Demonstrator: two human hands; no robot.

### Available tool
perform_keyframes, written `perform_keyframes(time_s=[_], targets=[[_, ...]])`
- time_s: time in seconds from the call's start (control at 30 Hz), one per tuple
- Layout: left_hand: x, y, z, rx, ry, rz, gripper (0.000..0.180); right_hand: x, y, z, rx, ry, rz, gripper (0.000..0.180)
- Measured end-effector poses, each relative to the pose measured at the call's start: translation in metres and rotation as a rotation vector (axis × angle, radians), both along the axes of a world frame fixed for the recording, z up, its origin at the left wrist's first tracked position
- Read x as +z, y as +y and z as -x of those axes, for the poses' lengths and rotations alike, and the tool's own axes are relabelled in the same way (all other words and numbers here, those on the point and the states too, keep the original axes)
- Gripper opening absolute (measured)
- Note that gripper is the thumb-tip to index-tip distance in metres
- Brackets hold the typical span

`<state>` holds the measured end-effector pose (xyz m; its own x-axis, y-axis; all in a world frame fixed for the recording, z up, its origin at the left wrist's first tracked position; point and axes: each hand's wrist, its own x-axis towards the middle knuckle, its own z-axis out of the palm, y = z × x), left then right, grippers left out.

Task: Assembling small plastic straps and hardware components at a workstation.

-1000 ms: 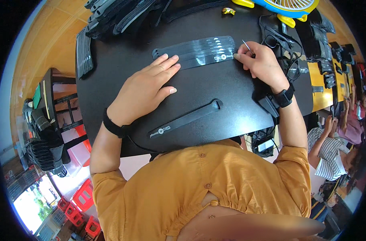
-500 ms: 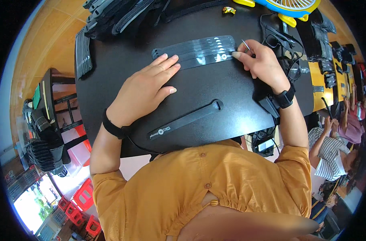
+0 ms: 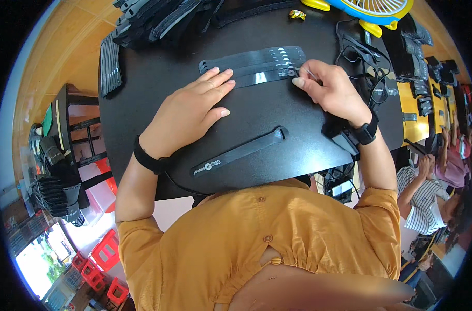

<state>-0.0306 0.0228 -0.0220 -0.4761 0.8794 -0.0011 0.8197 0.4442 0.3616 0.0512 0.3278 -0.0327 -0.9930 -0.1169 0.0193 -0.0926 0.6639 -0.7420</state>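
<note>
Several black straps [image 3: 277, 55] with white print lie overlapped like a fan on the dark table, beyond the middle. My left hand [image 3: 192, 106] rests flat across their left part, fingers stretched out and thumb apart. At their right end my right hand [image 3: 332, 88] is closed in a pinch around a thin pointed metal tool [image 3: 312, 75], mostly hidden by the fingers; its exact kind cannot be made out. The right thumb is beside the end of the nearest strap. Closer to me, a single black strap [image 3: 241, 152] with a slotted end lies slantwise.
Bundled black straps [image 3: 158, 20] are heaped at the far left, with a neat stack [image 3: 110, 65] by the left edge. A blue and yellow fan [image 3: 373, 10], a gold wrapper [image 3: 297, 15] and tangled black cables [image 3: 370, 57] lie far right. Other people [image 3: 427, 197] sit at right.
My right hand has shifted slightly toward me, and the metal tool's tip now points lower, near the strap ends. My left hand stays flat on the straps.
</note>
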Motion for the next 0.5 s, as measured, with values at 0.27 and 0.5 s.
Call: perform_keyframes(time_s=[0.27,0.5], targets=[[0.002,0.002,-0.001,0.009,0.002,0.016,0.045,0.01,0.017,0.003,-0.213,-0.332,0.149,0.022],[0.002,0.001,-0.001,0.021,0.012,0.015,0.044,0.009,0.012,0.0,-0.18,-0.329,0.171,0.02]])
